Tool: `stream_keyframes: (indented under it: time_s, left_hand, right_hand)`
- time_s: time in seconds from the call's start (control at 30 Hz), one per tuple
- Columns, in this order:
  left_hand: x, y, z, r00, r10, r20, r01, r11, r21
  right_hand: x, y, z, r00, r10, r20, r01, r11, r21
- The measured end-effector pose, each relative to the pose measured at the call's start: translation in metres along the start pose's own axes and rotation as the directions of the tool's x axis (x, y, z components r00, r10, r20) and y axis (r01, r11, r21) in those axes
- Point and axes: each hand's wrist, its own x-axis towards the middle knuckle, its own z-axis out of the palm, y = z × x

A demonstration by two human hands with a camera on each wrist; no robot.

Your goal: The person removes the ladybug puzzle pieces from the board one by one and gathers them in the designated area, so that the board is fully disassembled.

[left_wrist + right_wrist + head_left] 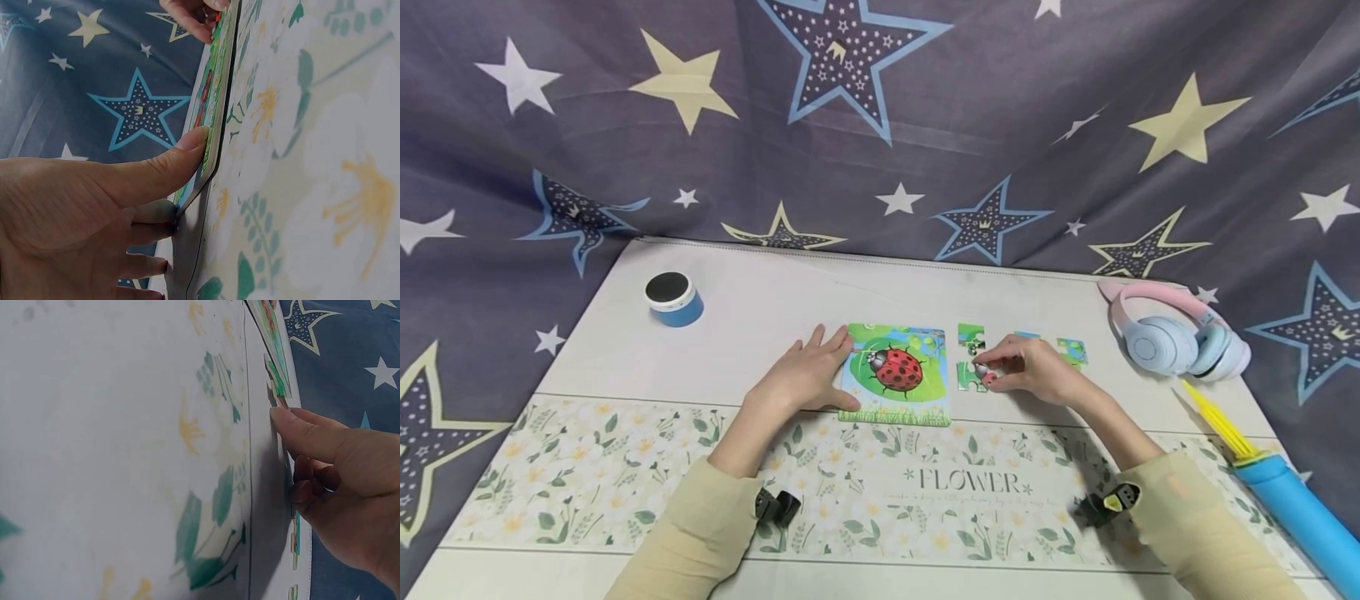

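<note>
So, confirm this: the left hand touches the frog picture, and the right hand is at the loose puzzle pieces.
Wrong animal: the head view shows a ladybug picture, not a frog. The left hand does touch it, and the right hand is at the loose puzzle pieces.

Head cam's well back, looking forward and down at the table, starry curtain at 12 o'clock. Wrist cams sit way closer, tipped sideways, low over the table; both share the right hand, 12 o'clock in left's, 3-ish in right's.
</note>
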Motion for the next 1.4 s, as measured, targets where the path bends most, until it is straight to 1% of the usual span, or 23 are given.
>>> stream_keyframes:
  time_s: [0.2, 0.27, 0.37, 0.47, 0.57, 0.7, 0.77, 0.87, 0.93, 1.03, 1.1, 1.2, 1.27, 1.4]
  left_hand:
    - [0.001, -0.001, 0.001, 1.0, 0.007, -0.006, -0.007, 1.0, 0.004]
    - [0.001, 0.0, 0.001, 1.0, 0.006, -0.009, -0.006, 1.0, 0.002]
    - [0.001, -0.001, 0.001, 1.0, 0.006, -0.01, -0.006, 1.0, 0.001]
    - [0.0, -0.002, -0.001, 1.0, 0.003, -0.007, -0.003, 1.0, 0.003]
    - [-0.002, -0.003, -0.002, 1.0, -0.001, -0.007, 0.001, 1.0, 0.005]
    - [-0.003, -0.003, -0.002, 1.0, 0.001, -0.01, -0.002, 1.0, -0.009]
    - [-0.004, -0.002, -0.001, 1.0, 0.014, -0.022, -0.015, 1.0, -0.025]
    - [-0.006, 0.0, 0.0, 0.998, 0.053, -0.044, -0.055, 0.998, -0.042]
    - [-0.008, 0.002, 0.0, 0.995, 0.095, -0.04, -0.096, 0.995, -0.019]
    - [-0.011, 0.005, 0.001, 0.988, 0.154, 0.002, -0.154, 0.986, 0.056]
    - [-0.013, 0.007, 0.001, 0.984, 0.176, 0.03, -0.179, 0.978, 0.107]
    - [-0.013, 0.008, 0.003, 0.982, 0.185, 0.041, -0.189, 0.971, 0.147]
    - [-0.014, 0.008, 0.005, 0.982, 0.186, 0.042, -0.19, 0.969, 0.156]
    - [-0.014, 0.006, 0.009, 0.981, 0.185, 0.051, -0.191, 0.968, 0.164]
  right_hand:
    - [-0.002, -0.002, -0.001, 1.0, 0.006, -0.016, -0.006, 1.0, -0.022]
    - [-0.002, -0.003, 0.0, 0.999, 0.007, -0.036, -0.008, 1.0, -0.024]
    - [-0.002, -0.007, 0.0, 0.996, 0.011, -0.09, -0.013, 1.0, -0.015]
    - [0.003, -0.017, 0.002, 0.985, 0.026, -0.17, -0.025, 1.0, 0.007]
    - [0.011, -0.032, 0.003, 0.972, 0.039, -0.234, -0.028, 0.998, 0.052]
    - [0.021, -0.054, 0.006, 0.962, 0.032, -0.271, -0.002, 0.994, 0.11]
    - [0.026, -0.062, 0.007, 0.96, 0.025, -0.279, 0.01, 0.992, 0.123]
    - [0.031, -0.072, 0.011, 0.961, 0.022, -0.276, 0.017, 0.99, 0.14]
    - [0.035, -0.076, 0.014, 0.963, 0.026, -0.268, 0.016, 0.988, 0.154]
    - [0.039, -0.081, 0.02, 0.965, 0.028, -0.259, 0.016, 0.986, 0.168]
    - [0.042, -0.084, 0.025, 0.968, 0.03, -0.248, 0.017, 0.983, 0.184]
    - [0.046, -0.085, 0.034, 0.975, 0.023, -0.22, 0.021, 0.981, 0.195]
    - [0.049, -0.085, 0.04, 0.982, 0.019, -0.19, 0.02, 0.98, 0.2]
    - [0.053, -0.084, 0.051, 0.992, 0.004, -0.124, 0.017, 0.986, 0.167]
